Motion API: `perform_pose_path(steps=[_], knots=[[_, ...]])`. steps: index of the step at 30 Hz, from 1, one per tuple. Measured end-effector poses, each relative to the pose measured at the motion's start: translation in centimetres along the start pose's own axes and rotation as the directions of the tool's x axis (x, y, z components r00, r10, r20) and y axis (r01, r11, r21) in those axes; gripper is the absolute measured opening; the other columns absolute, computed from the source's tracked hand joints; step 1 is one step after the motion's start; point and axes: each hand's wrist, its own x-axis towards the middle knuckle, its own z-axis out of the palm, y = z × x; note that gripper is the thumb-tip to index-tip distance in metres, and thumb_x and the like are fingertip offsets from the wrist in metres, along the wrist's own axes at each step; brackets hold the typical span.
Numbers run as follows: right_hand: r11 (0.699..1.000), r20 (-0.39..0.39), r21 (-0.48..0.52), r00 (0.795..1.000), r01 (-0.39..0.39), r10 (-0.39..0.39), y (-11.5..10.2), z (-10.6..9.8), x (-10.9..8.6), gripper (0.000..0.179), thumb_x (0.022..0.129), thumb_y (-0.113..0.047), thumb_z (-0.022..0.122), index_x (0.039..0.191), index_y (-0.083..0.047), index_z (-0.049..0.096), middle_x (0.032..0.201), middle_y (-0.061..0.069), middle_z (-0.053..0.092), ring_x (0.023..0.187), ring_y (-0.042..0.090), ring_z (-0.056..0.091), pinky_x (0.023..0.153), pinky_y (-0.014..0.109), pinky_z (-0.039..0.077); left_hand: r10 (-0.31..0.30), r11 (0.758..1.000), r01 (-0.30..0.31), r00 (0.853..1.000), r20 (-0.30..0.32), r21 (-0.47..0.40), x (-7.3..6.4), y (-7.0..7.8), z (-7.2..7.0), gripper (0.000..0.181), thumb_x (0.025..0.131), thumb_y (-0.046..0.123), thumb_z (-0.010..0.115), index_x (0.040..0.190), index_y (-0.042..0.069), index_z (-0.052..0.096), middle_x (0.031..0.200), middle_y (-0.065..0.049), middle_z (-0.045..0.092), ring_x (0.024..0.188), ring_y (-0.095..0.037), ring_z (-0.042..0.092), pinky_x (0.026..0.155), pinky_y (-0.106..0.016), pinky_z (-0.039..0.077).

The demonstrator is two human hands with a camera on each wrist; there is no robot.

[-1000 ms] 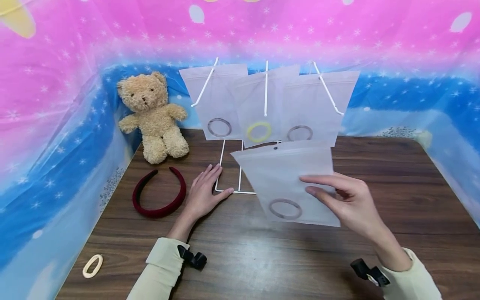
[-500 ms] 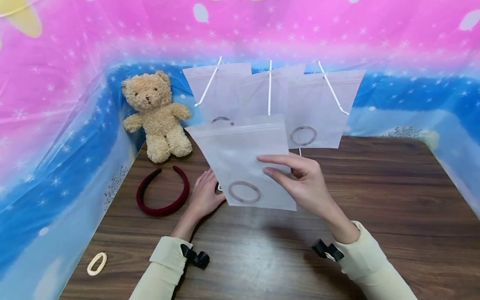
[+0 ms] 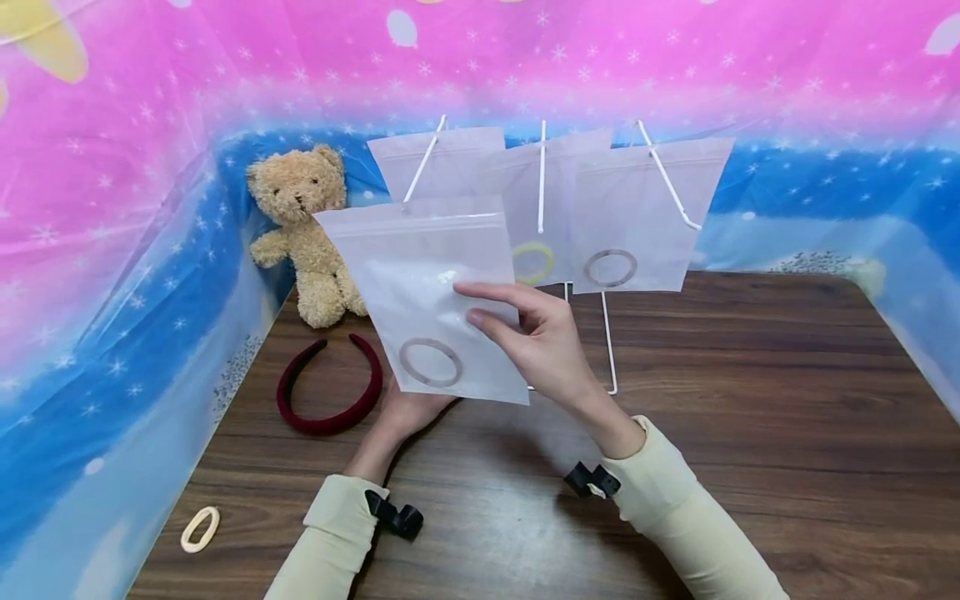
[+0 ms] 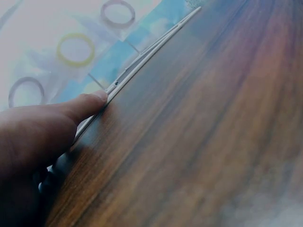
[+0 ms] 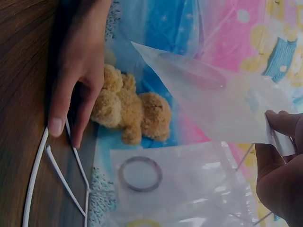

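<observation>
My right hand pinches the right side of a frosted zip bag between thumb and fingers and holds it up over the left hand. A greyish ring, like a bangle, shows through its lower part. My left hand lies low on the base of a white wire rack. In the left wrist view its thumb presses a base wire; the bag hides its fingers in the head view. Similar bags hang on the rack's arms: left, middle with a yellow ring, right with a greyish ring.
A teddy bear sits at the back left, partly behind the held bag. In front of it lies a dark red headband. A small cream oval ring is near the left edge of the wooden table. Patterned cloth surrounds the table.
My right hand has carried the bag left and upward, from over the front of the rack to before its left hanging bag, covering most of the left hand. The left hand stays in place.
</observation>
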Motion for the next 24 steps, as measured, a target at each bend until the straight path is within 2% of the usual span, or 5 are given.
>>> perform_pose_path(steps=[4, 11, 16, 20, 24], knots=[[1.0, 0.001, 0.014, 1.0, -0.015, 0.015, 0.5, 0.4, 0.1, 0.029, 0.083, 0.019, 0.065, 0.112, 0.012, 0.068, 0.112, 0.019, 0.069, 0.105, 0.031, 0.063, 0.079, 0.029, 0.052, -0.016, 0.999, 0.016, 1.0, -0.003, 0.042, -0.1, 0.3, 0.1, 0.059, 0.076, 0.036, 0.083, 0.114, -0.001, 0.058, 0.11, -0.017, 0.06, 0.106, -0.032, 0.056, 0.092, -0.048, 0.044], [1.0, 0.007, 0.004, 1.0, -0.005, 0.005, 0.9, 0.8, 0.5, 0.028, 0.085, 0.016, 0.066, 0.112, 0.01, 0.069, 0.111, 0.018, 0.069, 0.089, 0.03, 0.061, 0.065, 0.024, 0.046, 0.075, 0.994, -0.072, 0.997, -0.03, 0.084, 0.2, 0.1, 0.3, 0.052, 0.077, 0.036, 0.083, 0.112, 0.005, 0.061, 0.109, -0.012, 0.059, 0.104, -0.029, 0.055, 0.093, -0.048, 0.043], [1.0, 0.005, -0.011, 1.0, -0.015, 0.015, 1.0, 0.9, 0.7, 0.028, 0.084, 0.016, 0.066, 0.112, 0.01, 0.069, 0.111, 0.018, 0.069, 0.094, 0.031, 0.064, 0.07, 0.026, 0.051, 0.084, 0.993, -0.081, 0.996, -0.034, 0.086, 0.2, 0.0, 0.3, 0.052, 0.077, 0.035, 0.083, 0.113, 0.005, 0.06, 0.11, -0.011, 0.06, 0.104, -0.027, 0.056, 0.092, -0.047, 0.043], [0.999, -0.003, -0.031, 1.0, -0.018, 0.018, 1.1, 1.0, 0.9, 0.028, 0.084, 0.016, 0.066, 0.111, 0.011, 0.069, 0.11, 0.018, 0.07, 0.099, 0.033, 0.066, 0.074, 0.029, 0.053, 0.148, 0.985, -0.145, 0.989, -0.027, 0.095, 0.6, -0.1, 0.3, 0.043, 0.079, 0.036, 0.082, 0.108, 0.011, 0.062, 0.104, -0.004, 0.061, 0.1, -0.022, 0.057, 0.09, -0.046, 0.044], [0.999, -0.012, -0.049, 1.0, -0.014, 0.013, 1.4, 0.9, 1.0, 0.028, 0.084, 0.016, 0.067, 0.111, 0.01, 0.069, 0.11, 0.019, 0.07, 0.1, 0.034, 0.066, 0.075, 0.029, 0.053, 0.192, 0.978, -0.19, 0.981, -0.018, 0.083, 0.9, -0.3, 0.4, 0.044, 0.08, 0.037, 0.081, 0.111, 0.014, 0.061, 0.106, -0.001, 0.061, 0.104, -0.021, 0.057, 0.092, -0.046, 0.043]])
